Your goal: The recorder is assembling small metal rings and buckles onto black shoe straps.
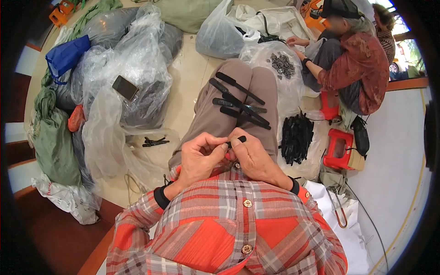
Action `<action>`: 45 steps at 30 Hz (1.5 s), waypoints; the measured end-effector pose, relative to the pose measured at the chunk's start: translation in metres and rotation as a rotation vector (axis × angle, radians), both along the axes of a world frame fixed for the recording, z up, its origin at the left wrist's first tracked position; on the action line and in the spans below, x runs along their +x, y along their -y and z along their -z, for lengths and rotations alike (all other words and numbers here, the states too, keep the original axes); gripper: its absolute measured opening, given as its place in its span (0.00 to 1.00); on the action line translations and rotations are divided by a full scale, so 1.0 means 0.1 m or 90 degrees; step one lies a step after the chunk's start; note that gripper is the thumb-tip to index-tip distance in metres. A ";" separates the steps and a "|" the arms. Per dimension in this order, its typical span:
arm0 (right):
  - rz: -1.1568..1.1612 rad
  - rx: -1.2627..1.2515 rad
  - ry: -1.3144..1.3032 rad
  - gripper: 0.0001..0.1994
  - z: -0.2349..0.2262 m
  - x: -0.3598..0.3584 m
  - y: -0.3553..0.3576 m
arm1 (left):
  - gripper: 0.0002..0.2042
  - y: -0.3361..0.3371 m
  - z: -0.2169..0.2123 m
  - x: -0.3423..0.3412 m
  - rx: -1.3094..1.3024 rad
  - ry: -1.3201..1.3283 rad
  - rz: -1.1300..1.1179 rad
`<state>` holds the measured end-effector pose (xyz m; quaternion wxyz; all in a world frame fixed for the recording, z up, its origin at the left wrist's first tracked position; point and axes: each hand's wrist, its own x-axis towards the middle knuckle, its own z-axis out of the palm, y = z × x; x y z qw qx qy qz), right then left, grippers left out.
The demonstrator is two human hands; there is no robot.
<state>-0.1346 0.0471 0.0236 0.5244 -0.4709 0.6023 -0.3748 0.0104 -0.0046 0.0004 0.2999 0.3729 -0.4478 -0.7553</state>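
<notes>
Above my lap my two hands meet, fingertips pinched together. My left hand (199, 155) and my right hand (251, 156) both grip a black strap piece (242, 138); its rounded end shows past my right thumb, and my fingers hide most of it. Across my thighs lie several flat black strap pieces (245, 89), some crossing each other. Beside my right leg a dense pile of similar black straps (297, 140) rests on clear plastic. Farther up on the plastic sits a heap of small dark metal buckles (283, 65).
Large plastic-wrapped bags (137, 50), a phone-like dark slab (125, 88) and a blue bag (68, 56) fill the left. Some black pieces (155, 142) lie on the floor. At right are a red stool (339, 149) and a crouching co-worker (357, 64) reaching toward the buckles.
</notes>
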 end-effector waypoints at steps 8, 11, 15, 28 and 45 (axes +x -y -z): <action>-0.081 -0.315 -0.669 0.06 0.01 0.12 0.04 | 0.05 -0.05 0.11 -0.02 -0.043 0.094 -0.038; -0.125 -0.282 -0.614 0.06 0.06 0.07 0.03 | 0.06 -0.04 0.10 -0.02 -0.043 0.111 -0.012; -0.156 -0.332 -0.538 0.07 0.11 0.07 0.05 | 0.07 -0.03 0.07 0.04 0.011 0.094 0.034; -0.191 -0.295 -0.634 0.07 0.06 0.10 -0.01 | 0.09 0.01 0.06 0.04 -0.282 0.194 0.006; -0.124 0.107 0.064 0.08 0.18 -0.35 0.06 | 0.13 0.16 -0.03 0.12 -0.327 0.081 0.191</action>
